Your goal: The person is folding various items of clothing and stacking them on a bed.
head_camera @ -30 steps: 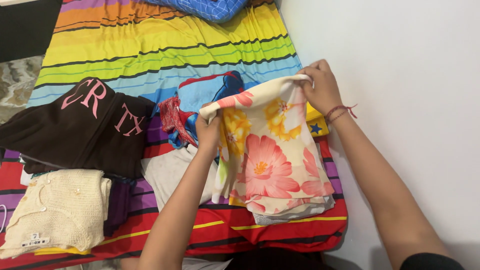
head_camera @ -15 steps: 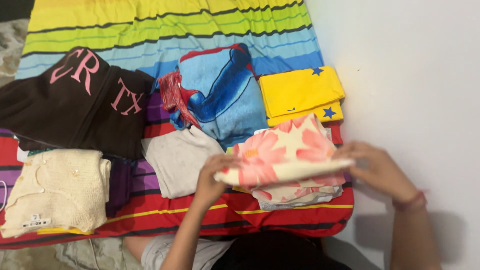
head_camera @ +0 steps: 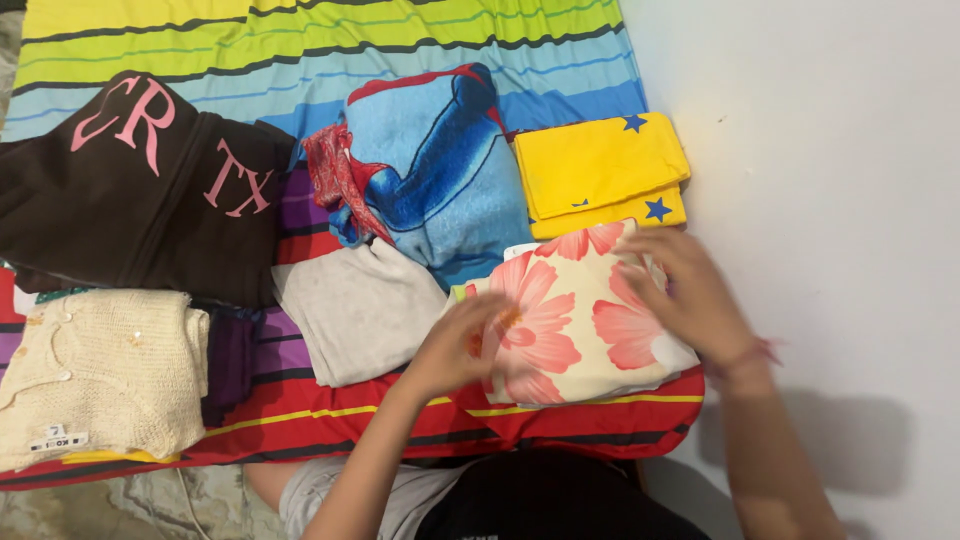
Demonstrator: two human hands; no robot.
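Lowered since the earlier frame, the folded floral cloth (head_camera: 570, 325) now lies flat on the striped bed (head_camera: 300, 50), below the yellow starred cloth (head_camera: 600, 170). I see both hands spread open, palms down: left hand (head_camera: 462, 345) at its left edge, right hand (head_camera: 685, 295) pressing its right side.

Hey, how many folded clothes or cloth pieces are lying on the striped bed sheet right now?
6: floral piece under both hands, yellow starred, blue printed, grey, dark brown, cream knit. A dark purple item beside the knit may be a seventh.
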